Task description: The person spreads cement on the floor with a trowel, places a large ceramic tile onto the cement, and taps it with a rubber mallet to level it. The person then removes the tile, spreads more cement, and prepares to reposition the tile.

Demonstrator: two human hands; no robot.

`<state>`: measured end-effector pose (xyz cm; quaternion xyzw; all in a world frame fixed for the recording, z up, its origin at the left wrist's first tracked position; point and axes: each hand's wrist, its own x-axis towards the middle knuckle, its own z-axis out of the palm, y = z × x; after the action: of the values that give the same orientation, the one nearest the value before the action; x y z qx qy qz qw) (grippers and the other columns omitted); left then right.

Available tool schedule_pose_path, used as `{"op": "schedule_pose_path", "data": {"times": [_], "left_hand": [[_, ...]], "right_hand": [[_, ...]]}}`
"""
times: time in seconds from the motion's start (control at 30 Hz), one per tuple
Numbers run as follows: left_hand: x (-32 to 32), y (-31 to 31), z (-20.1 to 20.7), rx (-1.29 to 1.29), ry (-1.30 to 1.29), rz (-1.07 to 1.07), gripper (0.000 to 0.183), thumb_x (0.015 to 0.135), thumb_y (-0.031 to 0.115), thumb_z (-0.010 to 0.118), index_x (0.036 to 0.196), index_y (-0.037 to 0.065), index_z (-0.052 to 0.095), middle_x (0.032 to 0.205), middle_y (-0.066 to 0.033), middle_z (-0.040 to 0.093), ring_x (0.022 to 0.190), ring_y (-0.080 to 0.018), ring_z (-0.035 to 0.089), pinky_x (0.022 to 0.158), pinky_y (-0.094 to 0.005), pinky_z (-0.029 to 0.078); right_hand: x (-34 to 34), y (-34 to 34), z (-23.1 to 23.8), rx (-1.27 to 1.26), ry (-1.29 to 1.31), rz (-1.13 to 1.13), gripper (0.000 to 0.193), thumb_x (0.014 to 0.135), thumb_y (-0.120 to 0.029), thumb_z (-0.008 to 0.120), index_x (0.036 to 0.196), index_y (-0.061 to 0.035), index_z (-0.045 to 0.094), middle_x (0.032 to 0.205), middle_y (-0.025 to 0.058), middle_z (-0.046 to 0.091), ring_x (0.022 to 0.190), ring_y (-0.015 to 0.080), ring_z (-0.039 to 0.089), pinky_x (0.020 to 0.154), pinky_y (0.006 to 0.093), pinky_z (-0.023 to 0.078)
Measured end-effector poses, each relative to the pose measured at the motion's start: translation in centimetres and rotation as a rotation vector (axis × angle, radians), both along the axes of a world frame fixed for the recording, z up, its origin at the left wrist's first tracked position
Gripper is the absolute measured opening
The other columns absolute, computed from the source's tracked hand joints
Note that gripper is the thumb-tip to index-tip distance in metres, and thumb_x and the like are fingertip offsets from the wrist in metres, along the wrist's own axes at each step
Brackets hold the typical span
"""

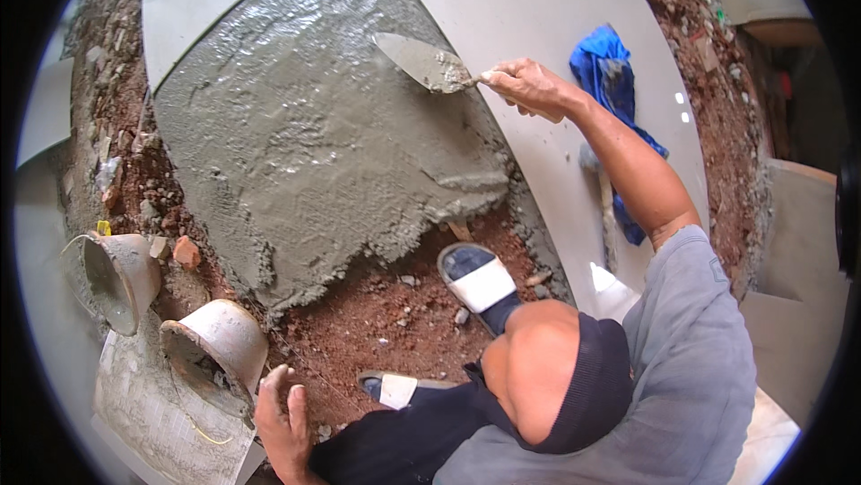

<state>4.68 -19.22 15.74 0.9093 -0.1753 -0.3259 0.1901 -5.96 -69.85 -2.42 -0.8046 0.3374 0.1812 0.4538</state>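
My right hand [534, 90] is closed round the handle of a pointed trowel [414, 59]. The trowel's blade, caked with mortar toward the handle end, lies over the right part of a wide bed of wet grey mortar [314, 117]. At the lower left my left hand [285, 422] is empty, its fingers apart. It is beside a mortar-crusted bucket [224, 337] tipped on its side. Another tipped bucket [134, 274] lies farther left.
Large pale tiles [511, 28] flank the mortar. On the right one lie a crumpled blue plastic sheet [610, 73] and a tool with a pale handle [608, 225]. Reddish soil [359, 324] is under my sandalled feet [480, 281]. Broken brick [186, 253] and rubble lie at left.
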Motion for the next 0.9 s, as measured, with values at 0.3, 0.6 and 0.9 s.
{"op": "schedule_pose_path", "data": {"times": [0.3, 0.6, 0.9], "left_hand": [[-1.2, 1.2, 3.8, -0.07, -0.038, -0.205, 0.034, 0.093, 0.019, 0.058, 0.123, 0.003, 0.056, 0.114, -0.0182, 0.061, 0.105, -0.0354, 0.058, 0.09, -0.0397, 0.045], [-2.9, 5.5, 5.2, -0.36, -0.177, -0.269, 0.043, 0.079, 0.029, 0.074, 0.109, 0.001, 0.063, 0.101, -0.0152, 0.066, 0.086, -0.0317, 0.063, 0.074, -0.0378, 0.049], [-8.9, 13.1, 8.7, -0.492, -0.388, -0.117, 0.042, 0.082, 0.036, 0.072, 0.108, 0.005, 0.064, 0.094, -0.0118, 0.067, 0.074, -0.0232, 0.065, 0.064, -0.0348, 0.048]], "right_hand": [[-12.4, 8.5, 1.1, 0.004, 0.204, 0.15, 0.044, 0.094, -0.044, 0.053, 0.103, -0.0037, 0.067, 0.088, 0.0232, 0.067, 0.085, 0.0346, 0.067, 0.077, 0.0426, 0.05], [2.4, 15.4, 11.6, -0.427, -0.146, 0.668, 0.021, 0.085, -0.017, 0.067, 0.095, -0.0005, 0.06, 0.073, 0.0177, 0.06, 0.065, 0.0323, 0.06, 0.062, 0.0392, 0.048], [27.3, 43.9, 20.2, -0.721, -0.644, 1.357, 0.033, 0.092, -0.038, 0.061, 0.1, -0.0071, 0.066, 0.078, 0.0053, 0.067, 0.068, 0.0131, 0.063, 0.067, 0.035, 0.054]]}}
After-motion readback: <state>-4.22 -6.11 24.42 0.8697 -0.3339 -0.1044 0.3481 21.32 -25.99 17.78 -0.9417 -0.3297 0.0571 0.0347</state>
